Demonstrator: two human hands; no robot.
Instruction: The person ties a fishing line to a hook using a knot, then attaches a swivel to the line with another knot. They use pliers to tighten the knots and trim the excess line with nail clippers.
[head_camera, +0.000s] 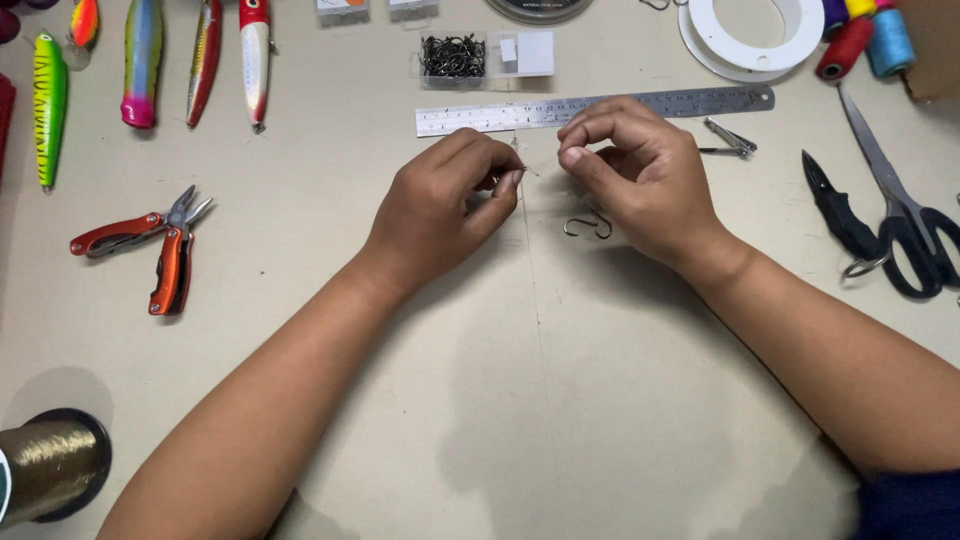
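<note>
Counter (500, 400): beige, carries all tools.
Left hand (440, 205): grip pinched on a fine line (527, 172).
Right hand (640, 170): grip pinched on the same line, just above a hook (588, 226).
Clear box (452, 58): holds dark hooks.
Line: judged light, limp, slippery; best held near the knot.

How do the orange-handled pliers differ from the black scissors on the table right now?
The orange-handled pliers lie left of the left hand, handles spread apart; the black scissors lie right of the right hand, blades closed. The pliers have short pointed jaws, the scissors one long slim blade pair. The pliers' handles are straight bars, the scissors' are loops. Both lie flat on the table, untouched.
</note>
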